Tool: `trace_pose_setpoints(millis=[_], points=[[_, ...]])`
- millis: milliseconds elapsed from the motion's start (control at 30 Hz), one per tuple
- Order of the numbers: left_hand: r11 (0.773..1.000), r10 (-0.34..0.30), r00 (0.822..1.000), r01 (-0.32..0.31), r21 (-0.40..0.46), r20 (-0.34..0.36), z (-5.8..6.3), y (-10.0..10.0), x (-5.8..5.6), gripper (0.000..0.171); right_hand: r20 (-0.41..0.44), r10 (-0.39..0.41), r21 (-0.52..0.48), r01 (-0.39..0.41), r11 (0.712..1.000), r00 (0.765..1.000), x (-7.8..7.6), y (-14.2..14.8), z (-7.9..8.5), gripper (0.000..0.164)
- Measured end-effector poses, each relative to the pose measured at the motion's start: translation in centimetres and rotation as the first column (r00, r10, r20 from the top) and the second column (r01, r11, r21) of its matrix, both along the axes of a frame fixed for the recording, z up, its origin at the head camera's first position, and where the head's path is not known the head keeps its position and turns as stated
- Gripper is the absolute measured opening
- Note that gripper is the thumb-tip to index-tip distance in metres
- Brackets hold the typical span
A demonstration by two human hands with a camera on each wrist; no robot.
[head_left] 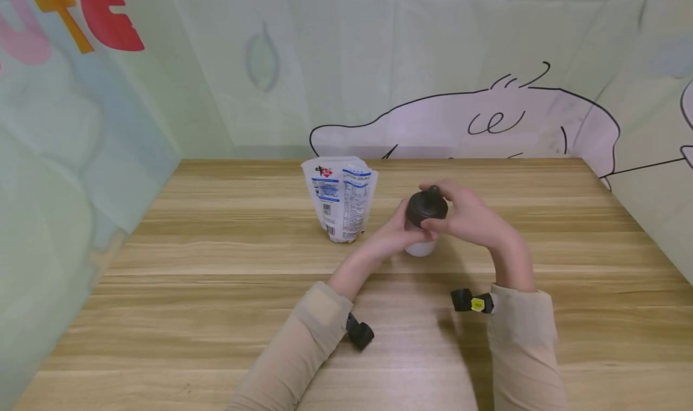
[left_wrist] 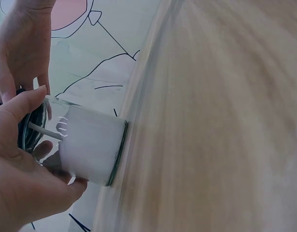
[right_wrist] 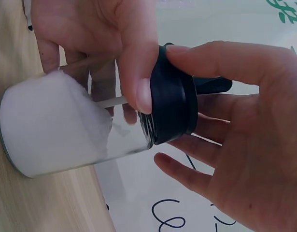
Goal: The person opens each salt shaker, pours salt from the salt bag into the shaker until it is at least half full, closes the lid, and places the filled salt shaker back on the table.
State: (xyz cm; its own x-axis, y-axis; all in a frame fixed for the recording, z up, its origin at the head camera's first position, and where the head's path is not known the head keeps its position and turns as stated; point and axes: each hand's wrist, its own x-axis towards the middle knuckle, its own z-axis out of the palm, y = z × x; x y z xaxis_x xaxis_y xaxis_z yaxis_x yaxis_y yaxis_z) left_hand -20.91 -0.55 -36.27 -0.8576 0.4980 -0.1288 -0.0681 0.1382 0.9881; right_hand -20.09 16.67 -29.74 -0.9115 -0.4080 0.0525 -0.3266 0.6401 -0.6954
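A clear glass seasoning jar stands upright on the table, largely filled with white grains. My left hand holds the jar round its upper glass, thumb across the near side. A black lid with a knob on top sits at the jar's mouth. Thumb and fingers of my right hand grip the lid's edge from the right. Through the glass shows a thin pale rod, running from the lid down to the grains. Just left of the jar stands a white printed pouch.
The wood-grain table reaches back to a pale cloth backdrop with cartoon drawings. Black wrist devices stick out from both beige sleeves, low over the tabletop.
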Motion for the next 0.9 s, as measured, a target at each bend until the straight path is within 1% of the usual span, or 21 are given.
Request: trace_pose_setpoints(millis=[300, 600, 667, 800, 900], points=[[1.000, -0.003, 1.000, 0.003, -0.001, 0.006, 0.04, 0.04, -0.03, 0.077, 0.019, -0.025, 0.037, 0.024, 0.999, 1.000, -0.16, -0.11, -0.07, 0.062], [1.000, -0.013, 1.000, 0.013, 0.015, 0.014, 0.02, 0.00, -0.13, 0.077, 0.010, -0.073, 0.103, 0.072, 0.992, 0.997, -0.28, -0.32, -0.11, 0.070], [1.000, -0.006, 1.000, 0.006, 0.008, 0.009, 0.03, 0.02, -0.14, 0.078, -0.002, -0.062, 0.100, 0.062, 0.993, 0.998, -0.28, -0.32, -0.12, 0.069], [1.000, 0.006, 1.000, -0.006, -0.006, -0.001, 0.07, 0.05, -0.09, 0.077, -0.034, -0.010, 0.071, 0.013, 0.997, 0.999, -0.25, -0.17, -0.12, 0.066], [1.000, 0.005, 1.000, -0.005, -0.009, -0.001, 0.12, 0.04, -0.05, 0.077, -0.038, 0.012, 0.046, -0.010, 0.999, 0.999, -0.26, 0.03, -0.16, 0.063]])
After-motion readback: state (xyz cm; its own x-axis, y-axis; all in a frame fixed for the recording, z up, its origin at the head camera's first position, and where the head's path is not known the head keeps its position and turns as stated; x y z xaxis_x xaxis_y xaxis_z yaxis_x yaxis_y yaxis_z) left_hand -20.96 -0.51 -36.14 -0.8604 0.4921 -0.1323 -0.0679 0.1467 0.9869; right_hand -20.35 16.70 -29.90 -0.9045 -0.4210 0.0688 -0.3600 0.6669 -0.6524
